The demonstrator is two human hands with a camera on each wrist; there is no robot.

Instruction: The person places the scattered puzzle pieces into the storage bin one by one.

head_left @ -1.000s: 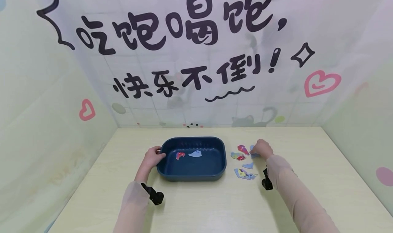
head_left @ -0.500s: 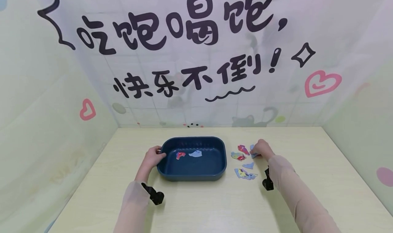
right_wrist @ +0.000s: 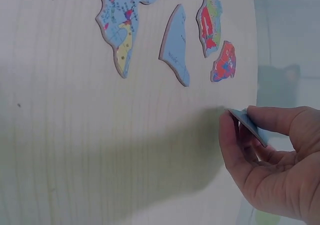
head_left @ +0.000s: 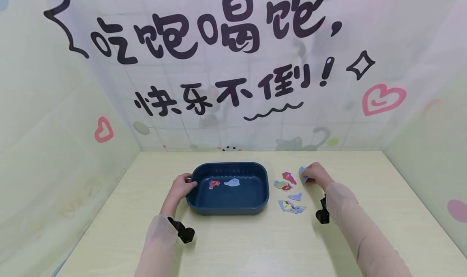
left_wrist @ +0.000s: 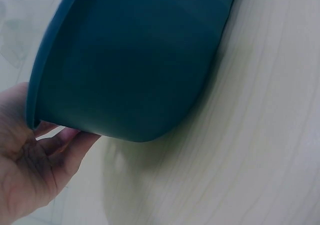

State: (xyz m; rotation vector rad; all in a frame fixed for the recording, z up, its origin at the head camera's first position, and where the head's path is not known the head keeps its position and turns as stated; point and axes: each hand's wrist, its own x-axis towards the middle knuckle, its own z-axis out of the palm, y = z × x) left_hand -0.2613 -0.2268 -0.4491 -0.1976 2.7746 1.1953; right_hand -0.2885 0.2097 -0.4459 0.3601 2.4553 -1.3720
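Observation:
My right hand pinches a light blue map puzzle piece between thumb and fingers, its thin edge tilted in the right wrist view. At the left end of a dark blue plastic basin, my left hand grips the rim, thumb over the inside and fingers outside. Two pieces lie on the basin's floor: a red puzzle piece and a pale blue puzzle piece. Between basin and right hand lie a pink-red piece, a green-and-red piece, a plain blue piece and a blue-and-yellow piece.
The pale wooden table carries everything. A printed fabric backdrop with dark lettering rises behind its far edge, and side panels flank it. A black wrist camera hangs at the left sleeve.
My right hand has lifted the blue puzzle piece off the table and shifted slightly right and back. My left hand and the basin stay where they were.

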